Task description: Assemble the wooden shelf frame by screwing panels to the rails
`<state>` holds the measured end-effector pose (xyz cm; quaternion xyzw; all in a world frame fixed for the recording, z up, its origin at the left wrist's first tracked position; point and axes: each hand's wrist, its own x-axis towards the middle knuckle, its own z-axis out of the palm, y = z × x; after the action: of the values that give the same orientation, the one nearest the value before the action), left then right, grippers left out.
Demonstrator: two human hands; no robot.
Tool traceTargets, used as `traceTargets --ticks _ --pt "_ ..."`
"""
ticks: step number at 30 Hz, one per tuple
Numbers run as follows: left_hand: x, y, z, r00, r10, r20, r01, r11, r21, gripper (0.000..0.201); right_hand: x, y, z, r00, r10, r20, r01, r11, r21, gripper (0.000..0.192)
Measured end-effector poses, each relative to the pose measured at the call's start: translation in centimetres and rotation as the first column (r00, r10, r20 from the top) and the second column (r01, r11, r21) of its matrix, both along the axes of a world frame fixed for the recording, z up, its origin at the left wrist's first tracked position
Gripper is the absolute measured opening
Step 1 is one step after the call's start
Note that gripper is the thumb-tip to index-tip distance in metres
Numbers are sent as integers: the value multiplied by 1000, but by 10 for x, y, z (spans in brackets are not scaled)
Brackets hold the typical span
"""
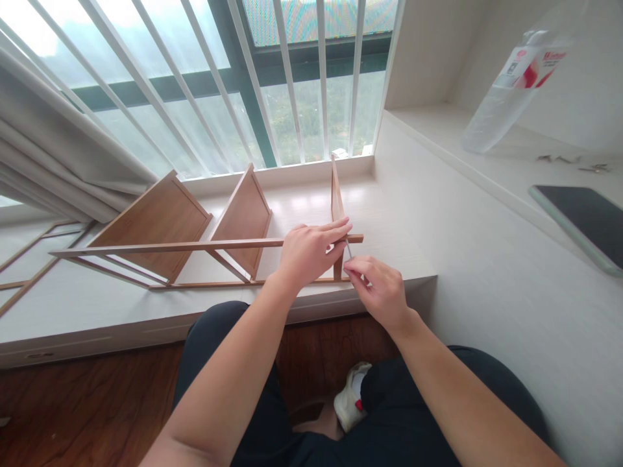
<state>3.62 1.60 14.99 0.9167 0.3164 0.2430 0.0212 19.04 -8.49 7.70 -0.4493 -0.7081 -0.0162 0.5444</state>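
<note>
A wooden shelf rack (228, 244) lies on its side on the white window ledge, its boards standing upright. My left hand (311, 251) is closed over the upper rail near its right end, fingers stretched across the joint with the rightmost board (336, 191). Just to the right, my right hand (377, 285) pinches a thin grey metal rod (349, 248) between thumb and fingers. The rod's upper end meets the rail by my left fingertips. Its lower end is hidden in my right fingers, so its exact kind is unclear.
On the right-hand shelf are a water bottle (511, 91), several small metal pieces (559, 159) and a phone (584, 220). Another wooden frame (29, 288) lies at the left by the grey curtain (63, 130). Barred windows (233, 84) stand behind; a white wall (477, 259) bounds the right.
</note>
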Motion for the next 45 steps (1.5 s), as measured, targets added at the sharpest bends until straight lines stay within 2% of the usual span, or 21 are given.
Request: traceTargets --ticks 14,23,31,36,41,45 --pt "0 3 -5 1000 -15 7 15 1000 22 37 1 0 0 998 -45 -54 43 999 -25 10" --pt "0 2 -4 1000 -9 4 9 999 34 37 1 4 -2 997 -44 -63 41 998 -38 9" --pt "1 3 -4 1000 -18 13 17 999 44 36 -2 6 4 997 -47 -55 47 999 3 7" --pt "1 3 -4 1000 -9 7 9 999 38 36 -4 7 4 997 -51 -59 49 998 -36 11" --pt "0 3 -4 1000 -10 1 10 999 31 37 -7 5 8 978 -63 -197 35 990 -139 17" --pt "1 4 -4 1000 -2 -11 2 1000 19 36 -10 4 8 904 -87 -419 -26 966 -257 18"
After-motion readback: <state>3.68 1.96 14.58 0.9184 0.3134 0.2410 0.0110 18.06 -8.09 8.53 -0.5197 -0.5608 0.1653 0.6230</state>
